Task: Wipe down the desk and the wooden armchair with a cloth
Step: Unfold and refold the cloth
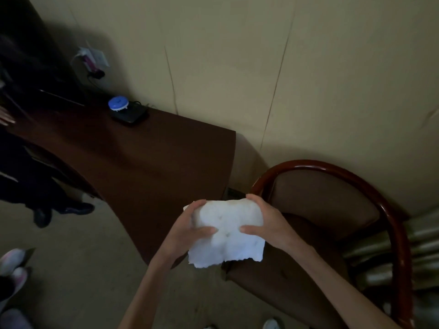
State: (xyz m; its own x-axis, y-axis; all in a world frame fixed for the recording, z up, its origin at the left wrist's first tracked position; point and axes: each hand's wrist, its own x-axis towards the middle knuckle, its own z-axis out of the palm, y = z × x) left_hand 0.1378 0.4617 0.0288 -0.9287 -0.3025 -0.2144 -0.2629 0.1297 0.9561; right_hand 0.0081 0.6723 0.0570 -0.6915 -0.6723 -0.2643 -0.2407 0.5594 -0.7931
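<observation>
**Cloth held flat between both hands, ahead of wiping.**

Your left hand [190,230] and right hand [266,224] each pinch a side of the white cloth [228,233], thumbs on top, spreading it in the air. It looks soft, thin and ragged along its lower edge; fold it into a firm pad, I judge, before pressing. The dark, smooth counter [166,157] lies at eleven o'clock, the armchair [370,186] with its glossy curved wooden rail at three o'clock.
</observation>
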